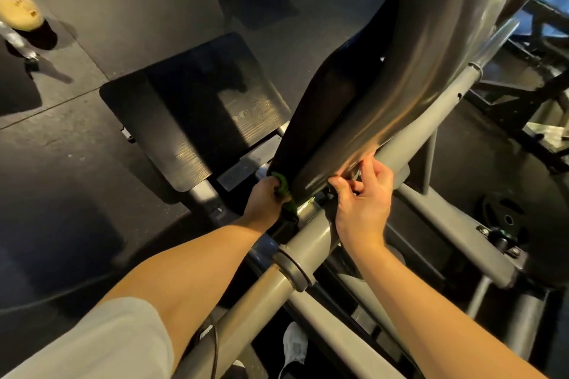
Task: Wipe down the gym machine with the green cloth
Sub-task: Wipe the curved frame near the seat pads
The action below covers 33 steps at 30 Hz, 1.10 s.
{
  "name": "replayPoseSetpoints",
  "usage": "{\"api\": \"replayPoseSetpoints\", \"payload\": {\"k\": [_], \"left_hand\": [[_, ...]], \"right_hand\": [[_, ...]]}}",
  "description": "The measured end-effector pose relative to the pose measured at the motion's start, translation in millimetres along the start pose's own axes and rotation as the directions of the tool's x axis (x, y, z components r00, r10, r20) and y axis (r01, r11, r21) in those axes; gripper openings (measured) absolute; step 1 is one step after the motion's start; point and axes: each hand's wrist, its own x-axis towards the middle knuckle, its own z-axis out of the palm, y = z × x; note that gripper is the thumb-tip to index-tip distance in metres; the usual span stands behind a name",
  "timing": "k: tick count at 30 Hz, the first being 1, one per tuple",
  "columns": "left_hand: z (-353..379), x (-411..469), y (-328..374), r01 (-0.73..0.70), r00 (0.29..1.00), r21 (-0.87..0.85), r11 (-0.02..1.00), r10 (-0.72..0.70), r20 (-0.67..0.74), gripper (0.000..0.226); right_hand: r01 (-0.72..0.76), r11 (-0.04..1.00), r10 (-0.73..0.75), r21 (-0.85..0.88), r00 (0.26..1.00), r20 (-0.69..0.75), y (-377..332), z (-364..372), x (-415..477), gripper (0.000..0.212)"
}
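Pretty crowded spot: a black footplate (191, 114) sits on the dark rubbery floor (138, 9) right past the hands, a black weight plate (505, 215) lies off to the right behind the frame tubes, and there's a white shoe (295, 344) plus a thin dark cable (215, 344) down between the bars near the bottom. A cream cylinder thing on a dark base (21, 6) stands far left, well out of the way. The gym machine (311, 234) is matte grey round tubing with a collar joint, and those tubes cross right under both forearms. Its big pad (400, 86) is glossy black vinyl, smooth and rounded, with light streaks on it. The footplate has a fine ribbed texture. The pad's long axis runs diagonally, its low narrow end by the hands and its wide end climbing off to the upper right. The left hand (264, 200) is clenched around the green cloth (283, 191), which is bunched up against the left edge of the pad's low end, mostly hidden by the fingers and the pad. The right hand (363, 197) has its fingers curled at the pad's bottom edge where it meets the frame; can't tell if it's actually gripping anything.
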Motion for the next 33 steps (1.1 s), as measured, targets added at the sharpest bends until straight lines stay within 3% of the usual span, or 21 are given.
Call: {"api": "replayPoseSetpoints", "payload": {"k": [2,4,7,10,12,16,20,26,29,33], "left_hand": [[-3.0,-4.2,9.6,-0.049,0.999,-0.046,0.998,0.050,0.021,0.012],[-8.3,-9.8,24.0,-0.156,0.987,-0.068,0.985,0.153,-0.045,0.016],[-12.5,-16.5,41.5,-0.249,0.962,0.012,0.969,0.248,-0.113,0.022],[-4.2,-10.9,33.1,-0.262,0.960,0.090,0.961,0.269,-0.080,0.027],[4.8,-1.4,17.7,-0.207,0.977,0.161,0.965,0.211,-0.010,0.034],[28.1,19.8,-24.7,0.028,0.998,0.219,0.975,-0.040,0.053,0.037],[37.8,28.6,-36.8,0.091,0.993,0.207,0.974,-0.104,0.055,0.032],[-12.2,0.9,36.2,-0.006,0.992,0.006,1.000,0.005,0.124,0.024],[-44.3,-20.2,94.7,-0.094,0.993,0.081,0.992,0.088,0.077,0.020],[-81.8,-48.7,174.1,-0.183,0.978,0.130,0.974,0.194,-0.078,0.033]], "right_hand": [[-0.007,1.000,0.007,-0.012,1.000,0.010,-2.3,-1.2,0.4,0.076],[-0.006,1.000,0.006,-0.024,1.000,0.012,-3.0,-2.3,-0.1,0.077],[0.009,1.000,-0.009,-0.029,1.000,0.002,-2.1,-1.8,-0.6,0.077],[-0.007,1.000,0.007,-0.015,1.000,0.006,-1.6,-0.7,0.5,0.074],[-0.007,1.000,0.007,-0.016,1.000,0.009,1.7,0.4,2.5,0.072],[0.036,0.999,-0.037,-0.037,0.999,-0.002,5.5,1.7,1.3,0.071],[0.047,0.996,-0.048,-0.072,0.999,-0.011,12.7,2.2,3.5,0.073],[0.057,0.994,-0.056,-0.096,0.998,0.016,12.0,3.0,1.2,0.082],[0.024,0.992,-0.016,-0.127,0.998,0.064,2.5,-3.7,1.3,0.080],[-0.074,0.996,0.083,-0.055,0.978,0.189,-11.4,-22.3,11.5,0.068]]}}
